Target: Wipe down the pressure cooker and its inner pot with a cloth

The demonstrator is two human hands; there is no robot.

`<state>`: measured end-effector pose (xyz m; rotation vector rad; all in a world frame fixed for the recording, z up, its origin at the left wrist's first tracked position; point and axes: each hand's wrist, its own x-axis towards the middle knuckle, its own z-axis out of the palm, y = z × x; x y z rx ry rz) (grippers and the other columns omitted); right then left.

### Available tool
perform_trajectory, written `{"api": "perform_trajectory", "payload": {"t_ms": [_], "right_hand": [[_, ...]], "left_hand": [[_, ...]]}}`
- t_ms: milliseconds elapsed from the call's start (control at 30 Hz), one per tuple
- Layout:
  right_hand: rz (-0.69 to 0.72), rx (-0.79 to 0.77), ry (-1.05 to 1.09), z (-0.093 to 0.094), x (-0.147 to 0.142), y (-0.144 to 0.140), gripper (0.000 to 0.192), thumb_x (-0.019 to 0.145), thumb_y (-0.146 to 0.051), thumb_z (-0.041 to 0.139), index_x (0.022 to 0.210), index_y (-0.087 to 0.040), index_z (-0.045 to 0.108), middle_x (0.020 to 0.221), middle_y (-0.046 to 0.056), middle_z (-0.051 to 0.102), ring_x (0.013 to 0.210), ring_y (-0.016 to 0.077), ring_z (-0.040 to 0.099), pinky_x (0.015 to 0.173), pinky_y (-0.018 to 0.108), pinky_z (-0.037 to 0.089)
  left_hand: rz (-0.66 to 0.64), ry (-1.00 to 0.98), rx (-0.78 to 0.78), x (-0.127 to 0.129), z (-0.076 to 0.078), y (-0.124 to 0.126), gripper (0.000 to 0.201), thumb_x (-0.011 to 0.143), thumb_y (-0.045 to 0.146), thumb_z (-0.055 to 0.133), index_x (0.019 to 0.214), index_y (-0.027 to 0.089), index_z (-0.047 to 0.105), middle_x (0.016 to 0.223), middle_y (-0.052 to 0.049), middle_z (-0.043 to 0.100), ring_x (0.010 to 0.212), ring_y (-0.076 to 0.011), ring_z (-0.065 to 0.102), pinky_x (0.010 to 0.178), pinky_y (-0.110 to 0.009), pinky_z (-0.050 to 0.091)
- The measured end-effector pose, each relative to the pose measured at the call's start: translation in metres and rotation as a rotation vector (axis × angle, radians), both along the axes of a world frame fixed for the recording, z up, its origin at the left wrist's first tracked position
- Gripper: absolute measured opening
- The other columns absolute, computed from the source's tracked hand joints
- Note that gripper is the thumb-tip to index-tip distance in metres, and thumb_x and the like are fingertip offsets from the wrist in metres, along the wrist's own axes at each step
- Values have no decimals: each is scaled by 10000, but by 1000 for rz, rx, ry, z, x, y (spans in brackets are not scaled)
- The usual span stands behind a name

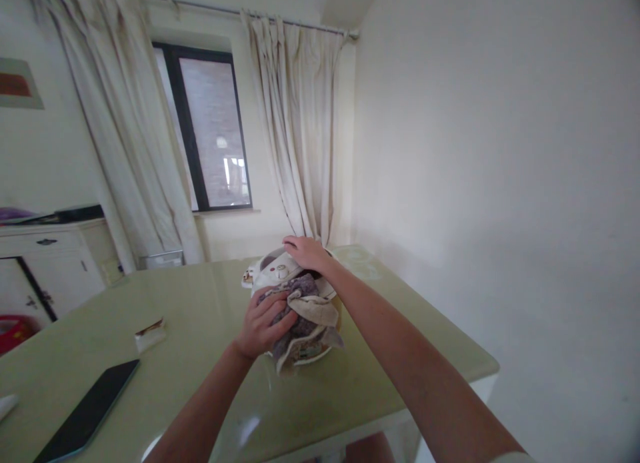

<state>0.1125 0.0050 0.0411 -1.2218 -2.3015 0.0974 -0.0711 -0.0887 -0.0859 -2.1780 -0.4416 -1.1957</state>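
My left hand (267, 323) is closed on a bunched grey-purple and cream cloth (313, 311), fingers pressed into its left side. Behind the cloth is a white fabric item with a bear face (277, 271), whose exact kind I cannot make out. My right hand (307, 253) reaches over its top, fingers bent over the upper edge. The cloth hangs over the near side of the item, and a patterned patch with a pale rim shows below it. All of this rests on the pale green tabletop (200, 316).
A black phone or tablet (93, 410) lies at the front left of the table. A small white packet (150, 335) sits beyond it. A white object (7, 406) is at the left edge. A wall (490, 183) borders the right; curtains (305, 116) hang behind.
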Motion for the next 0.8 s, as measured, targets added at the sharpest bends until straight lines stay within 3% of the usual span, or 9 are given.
{"api": "perform_trajectory", "payload": {"t_ms": [267,400,500,633,733,800], "right_hand": [[-220,40,-70,-2,-17,-15,445,1087,-444,327,1305,-299,686,1221,137,755,1106,322,716,915,461,525],[-181,56,-130,0,-17,-11,417,1015,-504,502,1324,-284,674,1228,150,753,1125,345,705,916,464,528],[-113,53,-97,-4,-15,-3,552,977,-638,546,1348,-245,659,1263,168,737,1160,351,688,964,456,513],[-16,-3,84,-11,-14,10,535,1053,-592,471,1369,-199,649,1334,152,719,1234,279,662,1052,375,469],[130,-98,158,-10,-12,23,451,1070,-468,511,1402,-190,637,1454,119,664,1348,234,603,1143,338,414],[236,-195,187,-8,-7,33,416,1078,-420,501,1385,-186,654,1493,104,639,1393,218,572,1189,339,384]], "left_hand": [[25,-117,-2,-59,-16,10,197,1015,353,556,1141,311,701,1094,-95,775,1196,-264,687,1041,-508,532],[68,-133,-123,-84,-19,15,248,1008,446,559,1123,298,721,1097,-109,768,1176,-280,693,1023,-490,551],[120,-174,-210,-92,-17,15,310,988,512,560,1120,284,723,1096,-122,761,1167,-298,690,1012,-493,559],[221,-326,-326,-80,-1,7,486,851,607,684,1170,241,695,1137,-141,743,1136,-327,690,990,-479,569],[297,-447,-453,-55,26,2,533,829,568,695,1231,219,663,1166,-126,741,1086,-305,706,982,-448,574],[309,-404,-512,-32,48,1,508,843,536,685,1243,224,665,1198,-117,746,1105,-299,704,990,-440,566]]}}
